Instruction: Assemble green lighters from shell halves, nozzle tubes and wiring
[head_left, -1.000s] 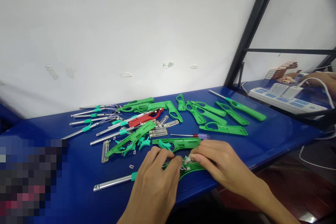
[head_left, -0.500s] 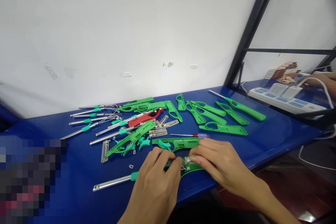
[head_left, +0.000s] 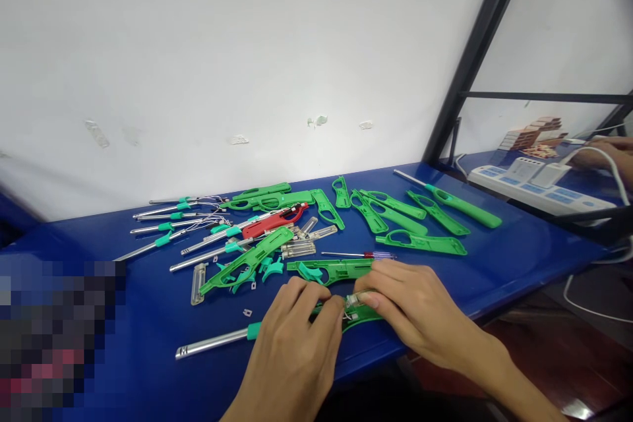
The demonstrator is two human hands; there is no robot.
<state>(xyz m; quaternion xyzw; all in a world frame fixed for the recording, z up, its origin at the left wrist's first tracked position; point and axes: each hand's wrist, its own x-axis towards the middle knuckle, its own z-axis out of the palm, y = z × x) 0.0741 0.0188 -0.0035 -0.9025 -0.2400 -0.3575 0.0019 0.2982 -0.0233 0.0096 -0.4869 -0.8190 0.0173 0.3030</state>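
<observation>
With the fingers point(head_left: 332, 311) of the left hand point(head_left: 297, 336), curls around the middle of an opened lighter point(head_left: 253, 331) and holds it near the front edge of the tabletop point(head_left: 514, 244), metal tube point(head_left: 212, 345) toward the left. With the right hand point(head_left: 415, 303), pinches a clear tank point(head_left: 352, 301) between thumb and fingers over the lighter's green handle half, white wires point(head_left: 349, 316) just beside; cannot tell how deep in the handle. Has another green half shell point(head_left: 346, 270) just beyond, teal trigger point(head_left: 310, 272) on top, and a screwdriver point(head_left: 368, 255) behind. Has a red half shell point(head_left: 274, 223) and loose tanks point(head_left: 299, 249) farther back, wired metal tubes point(head_left: 146, 230) at left, a closed lighter point(head_left: 467, 210) at right.
</observation>
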